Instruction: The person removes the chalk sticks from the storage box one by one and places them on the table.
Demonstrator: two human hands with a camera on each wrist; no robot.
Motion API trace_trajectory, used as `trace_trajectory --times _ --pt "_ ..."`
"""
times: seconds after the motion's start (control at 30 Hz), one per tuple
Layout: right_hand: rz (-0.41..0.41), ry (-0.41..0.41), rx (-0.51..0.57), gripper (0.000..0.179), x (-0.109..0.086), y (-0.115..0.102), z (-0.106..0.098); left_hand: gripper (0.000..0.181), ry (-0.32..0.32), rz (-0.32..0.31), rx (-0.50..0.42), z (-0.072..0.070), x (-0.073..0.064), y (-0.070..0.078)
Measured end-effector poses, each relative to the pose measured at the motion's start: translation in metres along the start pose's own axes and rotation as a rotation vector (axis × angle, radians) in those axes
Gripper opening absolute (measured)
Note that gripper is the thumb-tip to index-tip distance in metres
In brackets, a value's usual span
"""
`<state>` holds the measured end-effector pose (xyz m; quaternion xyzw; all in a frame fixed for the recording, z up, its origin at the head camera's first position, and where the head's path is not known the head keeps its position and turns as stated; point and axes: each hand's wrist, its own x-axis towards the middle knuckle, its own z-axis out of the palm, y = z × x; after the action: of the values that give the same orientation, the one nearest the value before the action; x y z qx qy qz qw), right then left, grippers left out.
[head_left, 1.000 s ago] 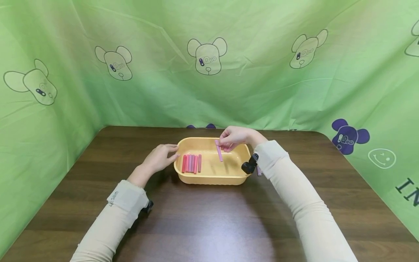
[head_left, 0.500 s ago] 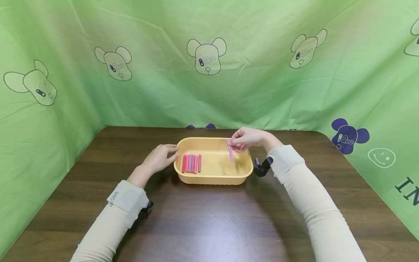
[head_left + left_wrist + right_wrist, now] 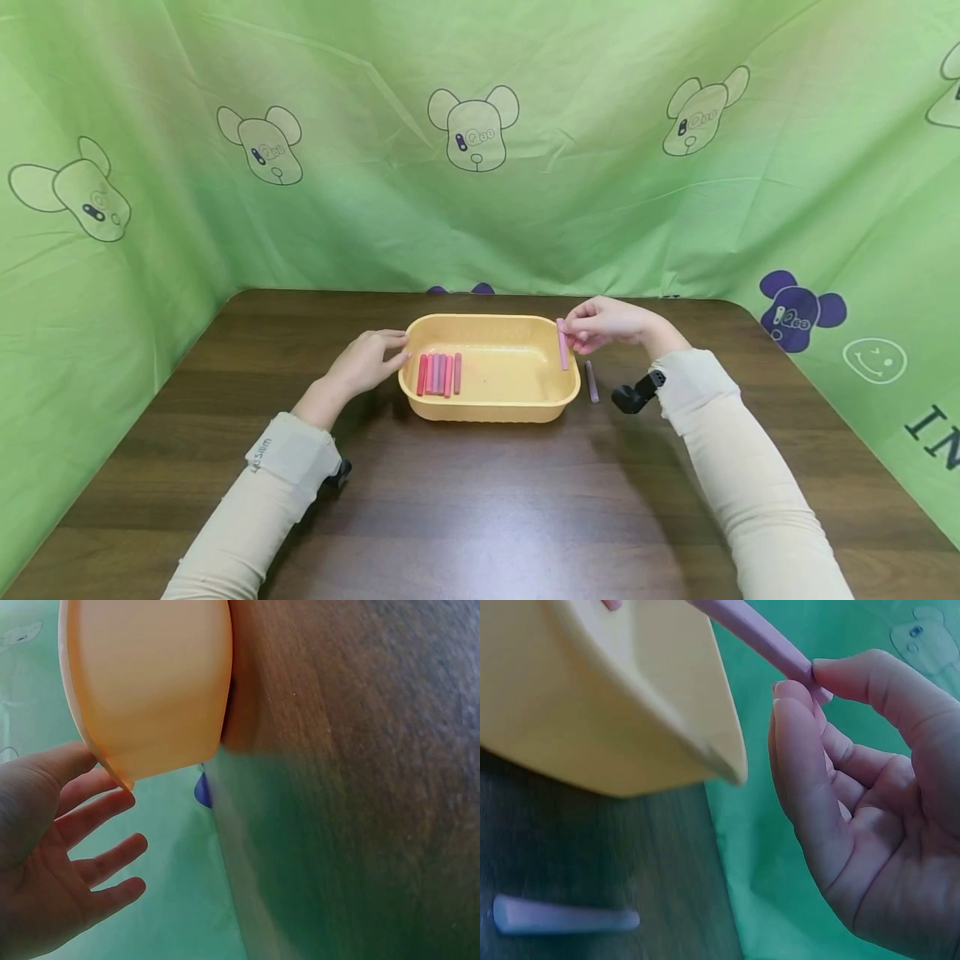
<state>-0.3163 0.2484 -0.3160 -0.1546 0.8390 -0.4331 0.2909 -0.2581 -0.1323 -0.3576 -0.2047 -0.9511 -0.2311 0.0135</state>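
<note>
My right hand [image 3: 600, 323] pinches a slim pink-lilac stick [image 3: 562, 344] near one end, between thumb and fingertips. The stick slants over the right end of a yellow plastic tub [image 3: 487, 412]. In the right wrist view the pinched stick [image 3: 754, 637] reaches over the tub's rim. My left hand [image 3: 367, 361] rests its fairly straight fingers at the tub's left rim; the left wrist view shows the hand [image 3: 67, 847] with fingers spread beside the rim. Inside the tub, at its left, several red, pink and mauve sticks [image 3: 438, 374] lie side by side.
One purple stick [image 3: 592, 382] lies on the brown wooden table [image 3: 480, 500] just right of the tub. A green printed curtain [image 3: 480, 225] hangs behind the table and along both sides. Each wrist wears a small black camera.
My right hand has moved right with the pinched stick, from above the tub's middle to its right end. The purple stick on the table has come fully into sight. The left hand is still.
</note>
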Motion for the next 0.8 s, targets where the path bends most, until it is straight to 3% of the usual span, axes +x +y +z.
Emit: trace_trajectory --times 0.4,0.8 --pt "0.023 -0.029 0.095 0.015 -0.017 0.045 -0.015 0.041 0.002 0.000 -0.004 0.001 0.000 0.000" --pt "0.112 -0.058 0.157 0.019 -0.020 0.080 -0.019 0.042 -0.005 -0.007 -0.008 0.000 -0.001 0.001"
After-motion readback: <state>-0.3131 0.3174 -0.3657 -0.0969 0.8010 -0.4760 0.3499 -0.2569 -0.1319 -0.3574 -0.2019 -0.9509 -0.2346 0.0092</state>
